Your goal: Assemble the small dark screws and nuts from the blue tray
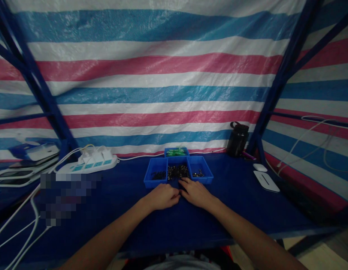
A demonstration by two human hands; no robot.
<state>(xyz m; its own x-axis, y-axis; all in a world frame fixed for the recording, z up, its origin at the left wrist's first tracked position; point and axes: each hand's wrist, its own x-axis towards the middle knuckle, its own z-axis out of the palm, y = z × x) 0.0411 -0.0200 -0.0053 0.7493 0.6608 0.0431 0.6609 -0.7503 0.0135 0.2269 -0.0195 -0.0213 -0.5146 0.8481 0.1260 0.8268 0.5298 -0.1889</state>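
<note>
My left hand [165, 196] is closed, its fingers curled in just before the blue bins. Whatever its fingertips may hold is hidden. Close beside it, my right hand [195, 192] reaches to the front edge of the middle bin [176, 160], fingers stretched out and thumb apart. Many small dark and brassy metal parts [178, 171] fill that bin. In the left bin [156, 163] is a cluster of dark small pieces [158, 175]. The right bin [200, 164] has a few shiny metal pieces [198, 173]. Behind, a smaller blue bin [165, 151] contains green pieces [176, 151].
A white power strip [91, 165] with plugs and cables lies on the blue table [129, 217] at left, near stacked devices [24, 170]. At right are a black bottle [238, 139], a white case [260, 167] and a flat white device [266, 181]. Striped sheeting hangs behind.
</note>
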